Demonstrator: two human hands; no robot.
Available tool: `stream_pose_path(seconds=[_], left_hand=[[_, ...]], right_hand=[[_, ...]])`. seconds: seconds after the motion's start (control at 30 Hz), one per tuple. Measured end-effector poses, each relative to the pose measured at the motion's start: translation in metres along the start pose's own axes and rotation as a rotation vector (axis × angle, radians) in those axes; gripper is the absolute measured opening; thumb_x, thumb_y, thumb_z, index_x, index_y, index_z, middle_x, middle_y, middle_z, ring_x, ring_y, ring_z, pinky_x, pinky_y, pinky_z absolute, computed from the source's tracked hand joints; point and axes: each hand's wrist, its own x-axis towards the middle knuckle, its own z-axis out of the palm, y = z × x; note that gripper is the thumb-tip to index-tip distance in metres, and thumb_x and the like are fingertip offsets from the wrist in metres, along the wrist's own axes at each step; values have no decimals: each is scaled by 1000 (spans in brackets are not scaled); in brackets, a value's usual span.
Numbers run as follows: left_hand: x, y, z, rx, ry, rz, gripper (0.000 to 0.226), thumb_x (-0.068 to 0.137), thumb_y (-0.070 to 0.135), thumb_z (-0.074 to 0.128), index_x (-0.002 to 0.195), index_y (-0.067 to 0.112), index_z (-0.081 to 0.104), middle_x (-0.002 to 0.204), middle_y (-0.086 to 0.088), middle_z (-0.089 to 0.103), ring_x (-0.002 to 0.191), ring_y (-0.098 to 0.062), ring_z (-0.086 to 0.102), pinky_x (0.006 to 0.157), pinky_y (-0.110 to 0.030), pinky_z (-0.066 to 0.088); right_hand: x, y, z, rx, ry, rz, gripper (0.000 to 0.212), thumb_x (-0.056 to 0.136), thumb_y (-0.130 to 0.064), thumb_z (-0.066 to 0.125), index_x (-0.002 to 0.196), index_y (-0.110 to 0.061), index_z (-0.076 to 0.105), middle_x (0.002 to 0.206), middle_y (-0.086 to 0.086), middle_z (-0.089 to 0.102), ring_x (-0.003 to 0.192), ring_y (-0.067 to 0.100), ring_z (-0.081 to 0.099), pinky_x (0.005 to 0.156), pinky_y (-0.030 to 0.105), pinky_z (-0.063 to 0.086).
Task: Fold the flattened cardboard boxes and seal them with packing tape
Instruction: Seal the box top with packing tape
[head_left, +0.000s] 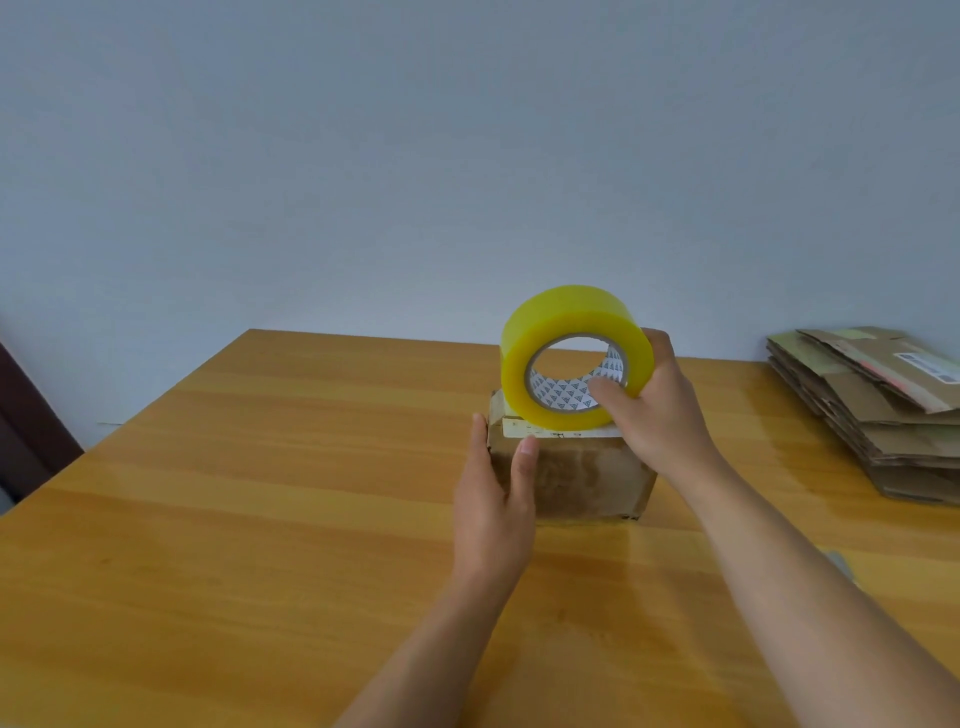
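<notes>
- Small brown folded cardboard box (576, 475): stands on the glossy yellow-orange wooden table (260, 519), a little right of centre, long side facing the camera; white label strip (556, 428) along the near top edge.
- Round roll of yellow packing tape with a printed white core (571, 358): upright on its edge, resting on or just above the box top — contact too close to tell; open core faces the camera, so the rolling line runs left-right along the box's long axis.
- Right hand (660, 410): grips the roll from the right side, thumb hooked into the core, fingers wrapped over the outer rim behind.
- Left hand (493, 499): fingers straight, pressed flat against the box's left end, thumb laid on the front face near the top corner; steadies, does not grasp.
- Key relation: roll directly above the box, box's left end braced by the left hand, right hand already on the tape — nearer hand for any pull. Free tape end not discernible.
- Judged step: sealing the top of this box, with the strip likely to run along the top.
- Stack of flattened brown cardboard boxes (883, 410): far right edge of the table, well apart from both hands, yet to be folded.
</notes>
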Motion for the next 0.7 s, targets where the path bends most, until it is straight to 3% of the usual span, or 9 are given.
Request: stream_pose_path(seconds=[0.1, 0.27, 0.4, 0.5, 0.63, 0.7], left_hand=[[-3, -4, 1, -28, -15, -27, 95, 79, 90, 34, 153, 29, 32, 148, 10, 49, 137, -9, 44, 110, -42, 43], [2, -6, -5, 17, -22, 0, 100, 75, 93, 28, 149, 26, 40, 136, 11, 60, 126, -9, 54, 101, -40, 50], [3, 1, -8, -45, -51, 1, 89, 85, 74, 47, 157, 28, 23, 157, 14, 35, 143, -4, 32, 115, -36, 36], [10, -1, -8, -57, -50, 37, 87, 86, 74, 49, 156, 28, 26, 144, 12, 53, 133, -4, 47, 107, -34, 46], [16, -2, -11, 2, -4, 55, 79, 87, 65, 50, 154, 25, 33, 109, 7, 66, 107, -12, 62, 84, -22, 51], [20, -2, -16, -25, -4, 70, 80, 86, 63, 56, 154, 29, 31, 129, 5, 62, 125, -13, 54, 97, -26, 47]], right_hand=[[-1, 0, 0, 5, 2, 0, 36, 90, -18, 68, 116, -27, 44, 88, 9, 61, 78, 29, 62, 60, 32, 47], [-1, 0, 1, 4, -9, -2, 37, 90, -19, 67, 117, -26, 44, 87, 6, 61, 78, 29, 62, 66, 41, 51], [-1, 1, 0, 19, -18, -6, 42, 89, -20, 70, 118, -29, 41, 91, 3, 60, 81, 23, 62, 65, 30, 49], [-3, 2, 0, 23, -36, 1, 53, 86, -24, 75, 124, -30, 39, 93, -8, 59, 82, 7, 60, 67, 20, 46], [-3, 2, 5, 40, -33, 21, 54, 87, -30, 75, 127, -29, 39, 91, -13, 57, 78, -3, 59, 63, 12, 44], [-4, 3, 9, 48, -43, 9, 50, 88, -33, 73, 125, -30, 40, 89, -11, 56, 79, -5, 58, 61, 11, 43]])
